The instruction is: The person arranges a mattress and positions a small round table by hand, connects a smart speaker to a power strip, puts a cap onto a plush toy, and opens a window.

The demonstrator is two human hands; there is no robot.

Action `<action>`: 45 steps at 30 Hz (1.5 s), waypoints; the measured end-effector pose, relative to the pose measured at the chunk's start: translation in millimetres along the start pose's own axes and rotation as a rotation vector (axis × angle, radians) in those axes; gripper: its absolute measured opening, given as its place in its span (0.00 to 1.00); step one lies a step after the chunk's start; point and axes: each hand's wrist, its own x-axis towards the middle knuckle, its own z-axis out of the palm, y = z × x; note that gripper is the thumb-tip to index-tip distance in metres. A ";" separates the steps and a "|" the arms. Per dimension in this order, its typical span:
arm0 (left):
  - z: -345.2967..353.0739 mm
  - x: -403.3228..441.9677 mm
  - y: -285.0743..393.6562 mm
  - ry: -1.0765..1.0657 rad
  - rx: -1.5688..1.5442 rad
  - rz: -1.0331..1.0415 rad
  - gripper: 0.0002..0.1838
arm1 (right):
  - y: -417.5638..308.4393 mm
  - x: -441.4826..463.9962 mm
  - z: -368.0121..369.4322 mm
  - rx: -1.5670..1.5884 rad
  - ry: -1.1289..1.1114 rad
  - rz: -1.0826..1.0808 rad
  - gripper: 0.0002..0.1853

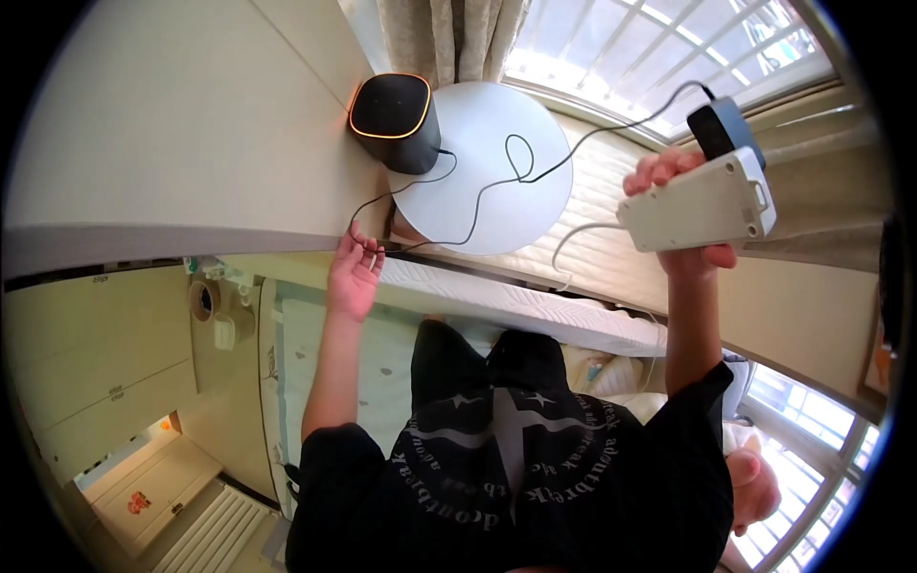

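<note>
My left hand (353, 279) has its fingers curled around a thin black power cable (475, 205), left of a round white table (516, 115). The cable runs from a black smart speaker (392, 119) with a glowing orange ring on top, loops across the table and rises to a dark power adapter (728, 129). My right hand (683, 253) grips a white power strip (695, 202), raised at the right, its back turned to me. The adapter sits at the strip's far side; the contact between them is hidden. A white cord (583, 229) leaves the strip's left end.
A cream quilted pad (597, 181) lies under the barred window (659, 48). A large pale cabinet panel (181, 124) stands at the left. Behind my legs is a bed (315, 334). Another person (755, 487) is partly visible at the lower right. Curtains (449, 38) hang at the back.
</note>
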 end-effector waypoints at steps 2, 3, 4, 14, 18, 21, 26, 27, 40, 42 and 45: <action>-1.3 0.4 -3.6 -0.008 -0.024 -0.016 0.23 | 3.9 19.8 8.5 -0.087 -0.087 0.036 0.51; -3.8 2.1 -5.7 -0.011 -0.035 -0.022 0.23 | 7.8 25.7 13.7 -0.173 -0.078 0.105 0.49; -8.5 4.7 -8.6 0.009 -0.064 -0.021 0.22 | 11.4 30.8 21.9 -0.259 -0.067 0.173 0.47; -4.2 16.1 -38.3 0.166 -0.248 0.102 0.25 | 132.0 27.4 42.2 -1.150 -0.476 0.073 0.35; -3.9 14.4 -69.8 0.335 0.400 0.316 0.45 | 147.6 12.3 35.2 -1.199 -0.520 0.053 0.34; 13.7 -8.7 -98.4 0.435 1.468 0.643 0.55 | 148.2 6.5 35.6 -1.210 -0.519 0.091 0.34; 67.4 -9.6 -101.8 -0.093 1.520 0.440 0.59 | 145.2 1.2 37.0 -1.112 -0.546 0.117 0.35; 78.7 -2.7 -105.8 -0.113 1.439 0.347 0.60 | 140.4 1.4 40.1 -1.071 -0.557 0.080 0.34; 95.3 46.2 -57.5 -0.052 1.206 0.922 0.05 | 72.4 -17.0 67.9 -0.693 -0.966 0.277 0.33; 77.0 31.8 -36.3 -0.010 1.370 1.038 0.08 | 75.3 -21.3 61.7 -0.745 -0.942 0.294 0.32; 44.6 17.9 -18.5 0.029 1.643 1.149 0.14 | 88.0 -29.3 53.4 -0.873 -0.882 0.295 0.32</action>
